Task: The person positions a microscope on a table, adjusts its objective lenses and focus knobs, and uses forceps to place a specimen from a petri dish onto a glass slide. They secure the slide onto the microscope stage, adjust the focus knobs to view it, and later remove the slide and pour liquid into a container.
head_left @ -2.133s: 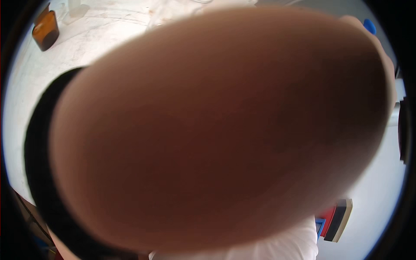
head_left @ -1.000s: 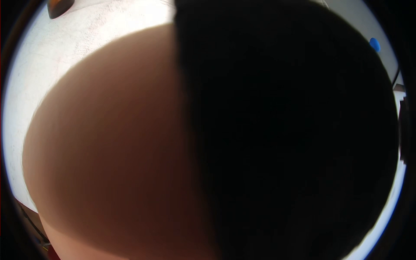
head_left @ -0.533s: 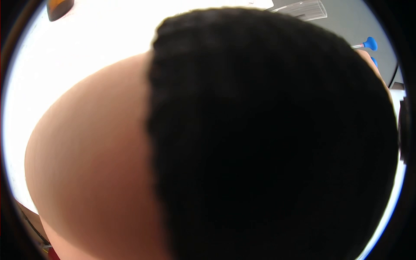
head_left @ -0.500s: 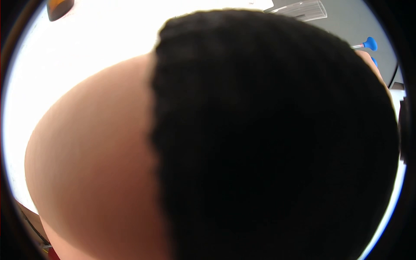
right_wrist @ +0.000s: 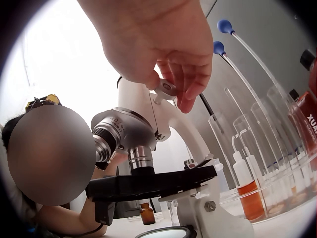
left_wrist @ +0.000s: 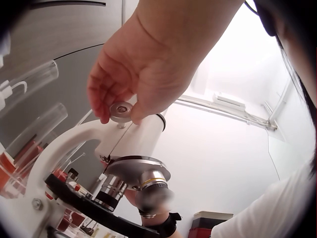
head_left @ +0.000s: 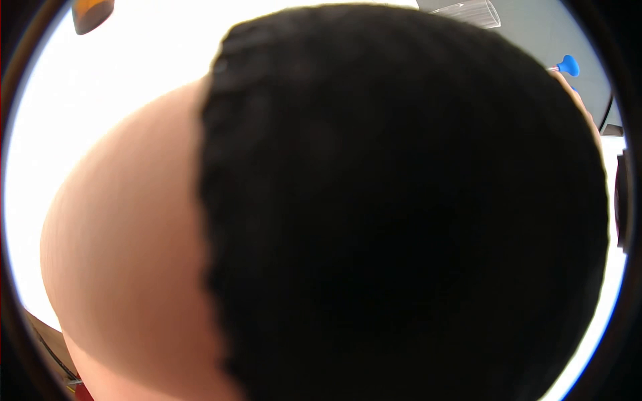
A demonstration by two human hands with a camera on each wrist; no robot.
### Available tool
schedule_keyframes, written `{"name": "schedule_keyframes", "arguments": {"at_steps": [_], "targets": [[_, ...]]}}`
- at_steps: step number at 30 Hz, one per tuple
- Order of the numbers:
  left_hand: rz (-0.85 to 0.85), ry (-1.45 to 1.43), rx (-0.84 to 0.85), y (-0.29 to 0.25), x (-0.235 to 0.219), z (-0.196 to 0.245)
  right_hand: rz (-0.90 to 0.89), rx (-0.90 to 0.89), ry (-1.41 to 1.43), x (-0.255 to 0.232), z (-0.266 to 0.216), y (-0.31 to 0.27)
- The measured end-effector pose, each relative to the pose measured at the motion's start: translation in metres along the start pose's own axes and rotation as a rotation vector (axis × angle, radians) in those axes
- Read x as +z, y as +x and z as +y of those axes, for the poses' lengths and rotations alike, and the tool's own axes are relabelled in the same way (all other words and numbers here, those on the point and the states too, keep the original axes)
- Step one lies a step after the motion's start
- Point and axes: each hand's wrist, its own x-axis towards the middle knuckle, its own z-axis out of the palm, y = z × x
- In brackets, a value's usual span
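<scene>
A white microscope (left_wrist: 140, 141) with metal objectives (left_wrist: 113, 191) and a black stage (right_wrist: 148, 185) stands between my hands. My left hand (left_wrist: 153, 67) reaches from above in the left wrist view. Its thumb and fingers pinch a round metal knob (left_wrist: 121, 110) on the microscope's side. In the right wrist view my right hand (right_wrist: 166, 47) pinches a similar knob (right_wrist: 166, 89) between thumb and fingers. The head view is mostly covered by a forearm (head_left: 127, 247) and its broad black band (head_left: 401, 200), which hide the microscope.
Clear tubes (right_wrist: 228, 141), droppers with blue bulbs (right_wrist: 225, 26) and a white-topped bottle of orange liquid (right_wrist: 250, 199) stand beside the microscope. A small amber bottle (right_wrist: 147, 214) sits behind the stage. A red bottle (right_wrist: 303, 119) is at the far right.
In the head view, bare skin filled the middle two seconds ago; the black band then came to cover it. Over the last half second the band's edge has crept left.
</scene>
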Motion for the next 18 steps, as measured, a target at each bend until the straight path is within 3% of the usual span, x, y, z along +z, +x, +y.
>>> {"name": "schedule_keyframes", "arguments": {"at_steps": [18], "targets": [[-0.009,-0.111,-0.027,0.005,0.035,0.006,0.003,0.077,0.05,-0.024,0.012,-0.003]]}}
